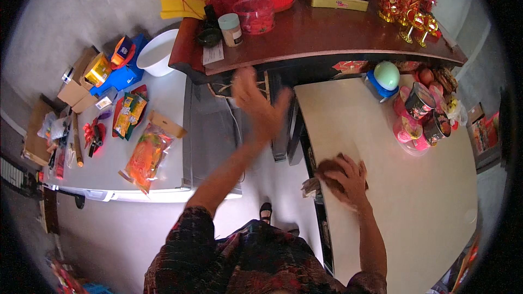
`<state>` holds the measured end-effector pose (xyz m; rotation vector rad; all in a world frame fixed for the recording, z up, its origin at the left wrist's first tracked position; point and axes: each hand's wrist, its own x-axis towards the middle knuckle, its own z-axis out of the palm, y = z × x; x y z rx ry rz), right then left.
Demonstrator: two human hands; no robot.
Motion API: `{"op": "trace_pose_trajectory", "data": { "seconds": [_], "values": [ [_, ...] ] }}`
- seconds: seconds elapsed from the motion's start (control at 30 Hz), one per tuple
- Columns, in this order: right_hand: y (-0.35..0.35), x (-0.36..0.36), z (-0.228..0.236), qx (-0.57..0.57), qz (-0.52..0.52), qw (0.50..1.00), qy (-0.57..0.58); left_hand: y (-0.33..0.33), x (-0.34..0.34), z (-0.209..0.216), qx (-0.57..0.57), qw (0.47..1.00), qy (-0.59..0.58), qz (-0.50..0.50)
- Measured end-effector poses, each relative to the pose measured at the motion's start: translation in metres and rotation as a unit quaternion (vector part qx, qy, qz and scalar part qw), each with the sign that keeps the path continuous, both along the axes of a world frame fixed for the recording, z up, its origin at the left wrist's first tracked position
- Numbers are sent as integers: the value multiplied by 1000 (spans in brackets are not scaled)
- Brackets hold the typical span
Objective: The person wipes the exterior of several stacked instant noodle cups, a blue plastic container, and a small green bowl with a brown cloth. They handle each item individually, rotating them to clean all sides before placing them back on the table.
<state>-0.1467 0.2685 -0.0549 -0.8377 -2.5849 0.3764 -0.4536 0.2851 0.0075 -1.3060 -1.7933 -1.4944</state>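
My left hand point(257, 106) is raised with its fingers apart in front of the dark red cabinet top point(305, 43). It holds nothing and is slightly smeared by motion. My right hand point(350, 181) lies over a brown, crumpled cloth-like thing point(328, 169) at the left edge of the cream table point(403, 212), fingers bent onto it. The hand and blur hide much of that brown thing. Just beside it, a pale greyish-brown crumpled piece point(310, 187) sticks out past the table edge.
On the table's far right stand a pale green ball on a blue holder point(386, 76) and pink and black cups point(420, 100). Jars and ornaments line the cabinet top. At left, a white surface point(114, 163) bears an orange packet point(150, 152), a white basin point(158, 51) and boxes.
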Motion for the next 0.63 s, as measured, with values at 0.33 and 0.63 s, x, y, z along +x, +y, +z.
{"op": "trace_pose_trajectory", "data": {
  "seconds": [0.33, 0.63],
  "values": [
    [-86, 79, 7, -28, -305, 950, 62, 62, -135, 91, -122, 956, 86, 253],
    [-81, 58, 8, -13, -376, 924, -63, 53, -113, 103, 14, 987, 114, 114]
  ]
}}
